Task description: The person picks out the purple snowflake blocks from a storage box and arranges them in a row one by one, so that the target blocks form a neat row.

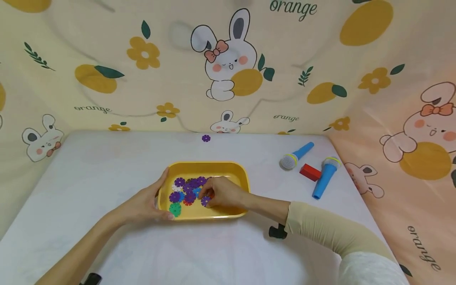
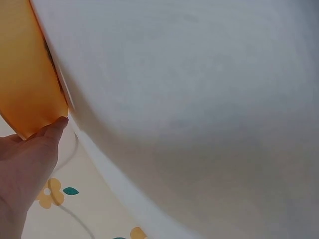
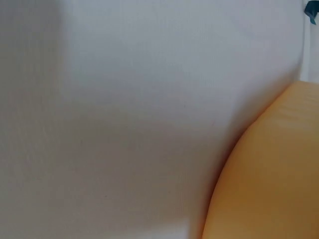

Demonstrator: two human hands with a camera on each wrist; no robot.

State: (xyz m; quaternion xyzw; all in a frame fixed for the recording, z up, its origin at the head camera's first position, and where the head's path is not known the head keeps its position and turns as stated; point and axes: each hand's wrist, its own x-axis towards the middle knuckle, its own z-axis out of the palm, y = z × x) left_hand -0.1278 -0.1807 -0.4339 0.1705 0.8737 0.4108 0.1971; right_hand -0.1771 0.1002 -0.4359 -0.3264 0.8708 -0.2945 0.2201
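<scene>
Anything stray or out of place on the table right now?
One purple snowflake piece lies alone near the table's far edge, apart from the rest, which sit in the yellow tray. Nothing looks spilled or damaged.

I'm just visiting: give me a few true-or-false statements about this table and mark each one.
1. The right hand reaches into the yellow tray. True.
2. The left hand rests on a microphone. False: it holds the tray's left edge.
3. One purple flower piece lies outside the tray. True.
4. The red block lies in the tray. False: it lies between the two blue toy microphones.
</scene>
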